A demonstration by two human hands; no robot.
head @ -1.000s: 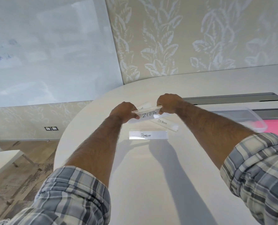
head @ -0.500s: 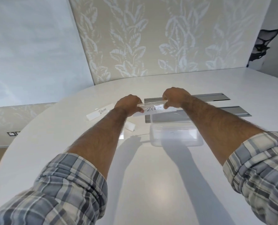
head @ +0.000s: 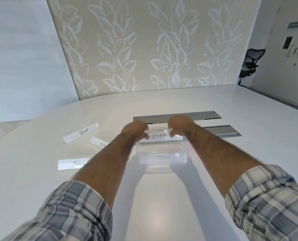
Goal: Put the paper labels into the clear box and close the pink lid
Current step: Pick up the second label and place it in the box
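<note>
1. The ZEBRA label (head: 159,136) is pinched at its two ends: the left hand (head: 135,130) has its grip closed on the left end, the right hand (head: 180,125) on the right end.
2. The label is held at frame centre, just over the far rim of the clear box (head: 162,158).
3. Another label is seen faintly inside the box.
4. Left of centre, the BEAR label (head: 81,132), the partly hidden label (head: 99,143) and the PENGUIN label (head: 73,164) are laid on the desk (head: 155,214).

ZEBRA label (head: 159,136), DEAR label (head: 81,132), PENGUIN label (head: 73,164), partly hidden OSTR label (head: 99,143)
</note>
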